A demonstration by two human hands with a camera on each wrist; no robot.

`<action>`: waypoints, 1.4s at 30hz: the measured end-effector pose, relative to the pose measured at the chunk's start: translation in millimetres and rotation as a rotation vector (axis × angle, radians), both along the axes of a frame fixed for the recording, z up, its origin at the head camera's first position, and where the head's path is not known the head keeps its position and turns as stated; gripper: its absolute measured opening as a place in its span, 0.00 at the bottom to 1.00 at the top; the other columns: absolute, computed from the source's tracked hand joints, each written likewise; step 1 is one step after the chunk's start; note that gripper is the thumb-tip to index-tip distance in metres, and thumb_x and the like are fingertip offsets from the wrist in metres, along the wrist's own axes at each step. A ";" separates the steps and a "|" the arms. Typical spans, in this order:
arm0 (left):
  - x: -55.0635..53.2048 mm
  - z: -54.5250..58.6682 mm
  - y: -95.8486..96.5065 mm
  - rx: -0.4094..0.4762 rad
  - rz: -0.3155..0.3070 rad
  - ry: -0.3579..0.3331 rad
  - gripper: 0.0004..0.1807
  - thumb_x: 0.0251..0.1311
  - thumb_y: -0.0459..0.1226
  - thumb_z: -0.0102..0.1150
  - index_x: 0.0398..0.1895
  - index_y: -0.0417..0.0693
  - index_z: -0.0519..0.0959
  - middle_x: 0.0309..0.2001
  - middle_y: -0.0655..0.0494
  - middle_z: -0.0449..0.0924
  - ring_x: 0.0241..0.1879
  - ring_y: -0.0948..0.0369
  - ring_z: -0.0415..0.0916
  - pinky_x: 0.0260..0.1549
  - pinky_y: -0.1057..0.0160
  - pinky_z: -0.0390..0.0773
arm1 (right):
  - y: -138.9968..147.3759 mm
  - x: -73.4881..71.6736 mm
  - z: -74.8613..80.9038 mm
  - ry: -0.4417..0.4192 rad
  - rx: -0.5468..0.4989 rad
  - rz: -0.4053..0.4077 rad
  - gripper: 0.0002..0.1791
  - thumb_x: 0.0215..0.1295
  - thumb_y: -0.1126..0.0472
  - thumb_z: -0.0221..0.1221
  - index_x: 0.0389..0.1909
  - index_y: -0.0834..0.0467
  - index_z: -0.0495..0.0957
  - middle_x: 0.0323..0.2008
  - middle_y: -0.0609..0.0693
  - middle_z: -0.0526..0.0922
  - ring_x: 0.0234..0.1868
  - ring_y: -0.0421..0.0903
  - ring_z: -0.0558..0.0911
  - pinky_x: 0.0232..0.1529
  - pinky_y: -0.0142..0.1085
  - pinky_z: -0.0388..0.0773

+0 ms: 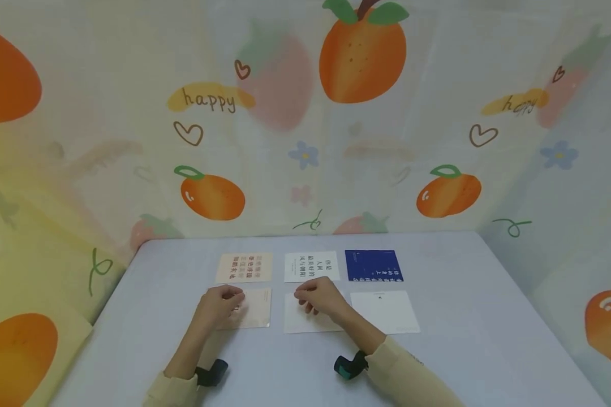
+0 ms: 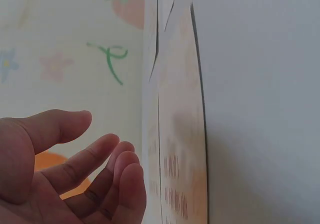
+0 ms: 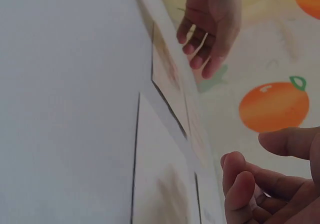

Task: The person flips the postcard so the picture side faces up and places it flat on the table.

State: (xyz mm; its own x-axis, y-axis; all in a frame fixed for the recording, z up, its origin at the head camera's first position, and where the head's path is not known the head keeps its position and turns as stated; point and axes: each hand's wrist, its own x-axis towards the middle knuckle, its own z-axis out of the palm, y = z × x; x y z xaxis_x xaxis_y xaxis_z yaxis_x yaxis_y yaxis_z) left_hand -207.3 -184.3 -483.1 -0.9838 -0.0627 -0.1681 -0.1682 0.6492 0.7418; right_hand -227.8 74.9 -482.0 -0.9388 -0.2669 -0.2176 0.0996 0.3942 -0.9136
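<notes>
On the table, six cards lie in two rows, the navy card at two o'clock from the right hand. It and the left hand hover over the near row, fingers loosely bent, thumbs apart, holding nothing. Thin edges probably reward a light fingertip pinch.

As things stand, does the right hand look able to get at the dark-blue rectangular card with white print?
Probably yes: the bare right hand appears to hold nothing, and the dark-blue rectangular card lies uncovered, with no visible obstacle between them.
</notes>
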 end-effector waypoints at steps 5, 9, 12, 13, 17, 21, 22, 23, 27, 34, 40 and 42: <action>-3.0 -2.1 25.4 0.032 -0.026 -0.026 0.14 0.64 0.39 0.58 0.45 0.38 0.81 0.37 0.47 0.84 0.32 0.60 0.78 0.28 0.66 0.75 | 21.3 -1.6 4.1 -0.004 0.019 -0.025 0.16 0.66 0.57 0.59 0.46 0.65 0.83 0.31 0.56 0.85 0.23 0.42 0.79 0.25 0.31 0.77; -3.6 -5.5 42.6 0.070 -0.045 -0.048 0.14 0.63 0.39 0.58 0.45 0.38 0.81 0.35 0.48 0.82 0.30 0.60 0.77 0.26 0.67 0.75 | 35.8 -1.8 4.0 0.011 0.068 -0.068 0.17 0.66 0.57 0.58 0.47 0.65 0.83 0.33 0.58 0.85 0.23 0.42 0.79 0.25 0.31 0.77; -3.2 -8.5 52.5 0.094 -0.054 -0.075 0.14 0.63 0.39 0.59 0.46 0.39 0.81 0.35 0.50 0.81 0.29 0.61 0.76 0.25 0.67 0.75 | 45.1 0.6 2.3 0.019 0.106 -0.101 0.17 0.66 0.57 0.58 0.47 0.65 0.82 0.33 0.58 0.85 0.23 0.43 0.79 0.25 0.32 0.77; -2.7 -9.1 55.3 0.097 -0.055 -0.085 0.14 0.62 0.40 0.59 0.46 0.39 0.81 0.35 0.50 0.81 0.29 0.61 0.75 0.25 0.67 0.75 | 48.1 1.9 1.2 0.020 0.116 -0.111 0.17 0.65 0.57 0.59 0.47 0.66 0.82 0.32 0.57 0.85 0.23 0.43 0.79 0.25 0.32 0.77; -0.5 -11.4 64.2 0.091 -0.058 -0.104 0.16 0.62 0.40 0.59 0.46 0.38 0.81 0.34 0.51 0.81 0.27 0.61 0.75 0.25 0.67 0.75 | 59.3 7.3 -4.0 0.035 0.168 -0.142 0.18 0.65 0.57 0.60 0.49 0.66 0.81 0.31 0.55 0.84 0.23 0.44 0.79 0.25 0.33 0.76; 1.7 -11.0 70.5 0.097 -0.061 -0.110 0.18 0.62 0.40 0.58 0.48 0.36 0.80 0.35 0.50 0.81 0.28 0.61 0.76 0.27 0.67 0.76 | 69.3 11.3 -6.3 0.051 0.225 -0.165 0.19 0.64 0.57 0.60 0.49 0.66 0.81 0.31 0.53 0.84 0.24 0.44 0.79 0.26 0.33 0.77; 2.5 -10.7 71.9 0.101 -0.061 -0.112 0.18 0.62 0.41 0.58 0.49 0.35 0.79 0.36 0.49 0.81 0.29 0.61 0.76 0.28 0.66 0.77 | 71.3 12.1 -6.4 0.053 0.233 -0.170 0.19 0.64 0.57 0.60 0.49 0.66 0.80 0.31 0.53 0.84 0.24 0.44 0.79 0.26 0.32 0.77; 3.4 -10.4 73.3 0.105 -0.062 -0.116 0.19 0.63 0.41 0.58 0.50 0.35 0.79 0.36 0.49 0.82 0.29 0.60 0.76 0.28 0.66 0.77 | 73.1 13.0 -6.1 0.053 0.239 -0.172 0.19 0.64 0.57 0.60 0.50 0.67 0.80 0.31 0.53 0.84 0.24 0.44 0.79 0.26 0.32 0.77; 6.8 -9.4 77.5 0.111 -0.054 -0.134 0.20 0.63 0.42 0.58 0.51 0.35 0.79 0.34 0.50 0.81 0.30 0.60 0.76 0.29 0.65 0.77 | 76.7 16.8 -5.9 0.040 0.262 -0.164 0.21 0.64 0.57 0.61 0.50 0.68 0.79 0.30 0.53 0.84 0.23 0.43 0.78 0.26 0.32 0.76; 9.4 -8.4 82.0 0.138 -0.060 -0.152 0.21 0.63 0.43 0.58 0.52 0.34 0.78 0.34 0.48 0.81 0.28 0.59 0.78 0.28 0.64 0.78 | 73.2 21.2 -6.0 0.041 0.294 -0.160 0.22 0.63 0.56 0.61 0.51 0.68 0.79 0.30 0.53 0.84 0.21 0.42 0.78 0.24 0.31 0.72; 10.8 -7.6 84.3 0.252 -0.053 -0.186 0.23 0.64 0.42 0.58 0.54 0.32 0.76 0.38 0.45 0.82 0.30 0.58 0.79 0.27 0.63 0.82 | 70.1 21.2 -9.0 0.039 0.273 -0.170 0.22 0.63 0.57 0.61 0.53 0.68 0.78 0.28 0.53 0.84 0.21 0.42 0.79 0.25 0.31 0.73; 10.7 -7.0 83.7 0.266 -0.048 -0.188 0.23 0.64 0.42 0.58 0.54 0.32 0.76 0.39 0.44 0.82 0.29 0.58 0.80 0.26 0.63 0.82 | 70.3 21.3 -10.0 0.033 0.265 -0.177 0.22 0.63 0.58 0.61 0.53 0.68 0.78 0.28 0.53 0.84 0.21 0.42 0.79 0.26 0.31 0.75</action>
State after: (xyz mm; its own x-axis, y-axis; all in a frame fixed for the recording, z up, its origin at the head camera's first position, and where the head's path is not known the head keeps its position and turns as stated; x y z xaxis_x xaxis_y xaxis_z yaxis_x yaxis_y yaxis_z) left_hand -196.6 -100.6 -490.0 -0.9346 0.0538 -0.3517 -0.2923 0.4472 0.8453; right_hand -206.5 145.2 -492.0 -0.9734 -0.0370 -0.2260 0.1596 0.5983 -0.7852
